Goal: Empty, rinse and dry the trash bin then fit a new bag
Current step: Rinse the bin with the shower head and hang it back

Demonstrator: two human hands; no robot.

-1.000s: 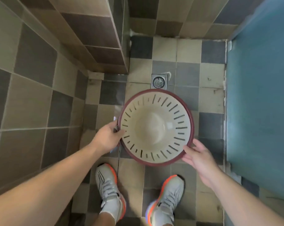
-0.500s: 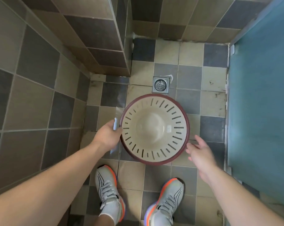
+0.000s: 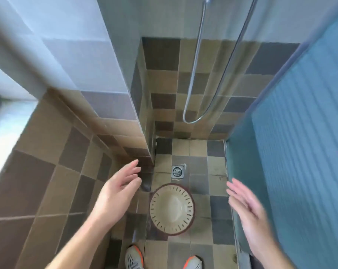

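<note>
beige trash bin (image 3: 171, 208) now released, standing on the floor between my left hand (image 3: 116, 193) and right hand (image 3: 247, 208), fingers spread empty; rinse next.

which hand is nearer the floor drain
Left. The left hand is open, left of and a bit below the drain; the right hand is open, farther off to its right, by the blue door.

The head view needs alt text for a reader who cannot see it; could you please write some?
A slotted beige trash bin stands on the tiled shower floor near the floor drain, with the left hand and right hand open above it, holding nothing. A shower hose hangs behind.
</note>
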